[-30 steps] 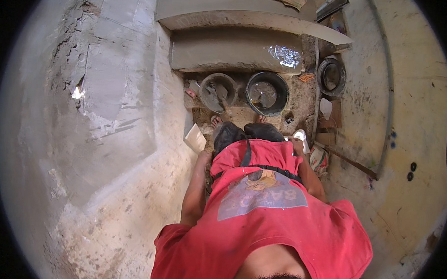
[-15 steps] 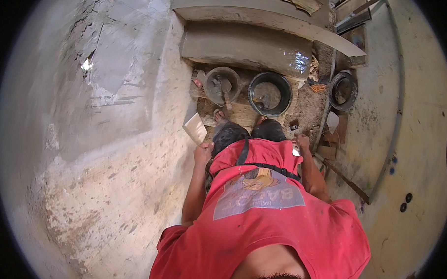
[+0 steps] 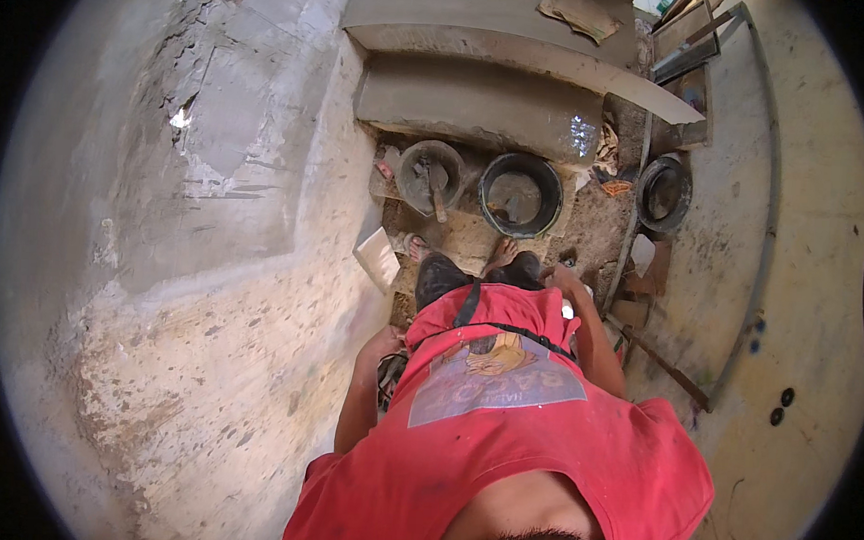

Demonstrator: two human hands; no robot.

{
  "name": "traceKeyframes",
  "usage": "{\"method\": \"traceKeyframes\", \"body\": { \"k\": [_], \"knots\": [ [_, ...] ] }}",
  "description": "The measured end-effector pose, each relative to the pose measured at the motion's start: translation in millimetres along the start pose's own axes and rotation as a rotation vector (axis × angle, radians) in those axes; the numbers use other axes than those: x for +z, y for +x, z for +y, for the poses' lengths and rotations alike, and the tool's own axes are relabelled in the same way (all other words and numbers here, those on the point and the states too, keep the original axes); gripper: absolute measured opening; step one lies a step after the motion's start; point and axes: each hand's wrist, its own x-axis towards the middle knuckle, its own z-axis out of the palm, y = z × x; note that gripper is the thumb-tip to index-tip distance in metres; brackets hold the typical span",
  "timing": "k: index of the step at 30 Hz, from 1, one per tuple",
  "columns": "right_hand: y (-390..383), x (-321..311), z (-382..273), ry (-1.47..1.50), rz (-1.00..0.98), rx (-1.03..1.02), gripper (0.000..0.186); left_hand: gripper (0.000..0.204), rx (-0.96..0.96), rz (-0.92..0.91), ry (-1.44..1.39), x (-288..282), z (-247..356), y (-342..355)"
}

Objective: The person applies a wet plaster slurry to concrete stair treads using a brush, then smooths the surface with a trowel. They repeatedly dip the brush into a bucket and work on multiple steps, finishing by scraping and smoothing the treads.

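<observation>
My left hand [image 3: 384, 343] is at my left hip, against the side of my red shirt [image 3: 502, 453]; its fingertips are partly hidden there. In front of my right thigh is my right hand [image 3: 565, 282], its fingers curled in; what they hold, if anything, does not show. A small white thing [image 3: 568, 311] shows between that wrist and the shirt. A pale flat board [image 3: 377, 259] leans by the left wall, ahead of my left hand and apart from it. Dark trousers [image 3: 441, 278] cover my legs.
Ahead of my feet stand a grey bucket [image 3: 411, 195] with a tool in it and a black tub [image 3: 492, 211]. Behind them rise concrete steps [image 3: 476, 95]. Another black tub [image 3: 680, 210] is at the right. A partly plastered wall [image 3: 221, 329] runs along my left.
My left hand has moved back from beside the board to my hip, while the board stays by the wall. My right hand has shifted slightly inward. The view has tilted a little.
</observation>
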Motion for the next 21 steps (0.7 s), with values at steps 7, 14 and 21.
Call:
{"method": "traceKeyframes", "body": {
  "k": [7,14,21],
  "knots": [
    [-31,-18,-66,-0.012,0.22,0.12,0.042,0.022,-0.053,-0.072,-0.104,-3,-22,-4],
    [-6,30,-74,-0.003,0.403,0.131,0.039,0.022,-0.028,-0.079,0.119,-32,-51,23],
    [90,98,-48,-0.267,0.572,-0.095,0.045,0.032,-0.275,0.352,0.224,-64,-84,173]
  ]
}}
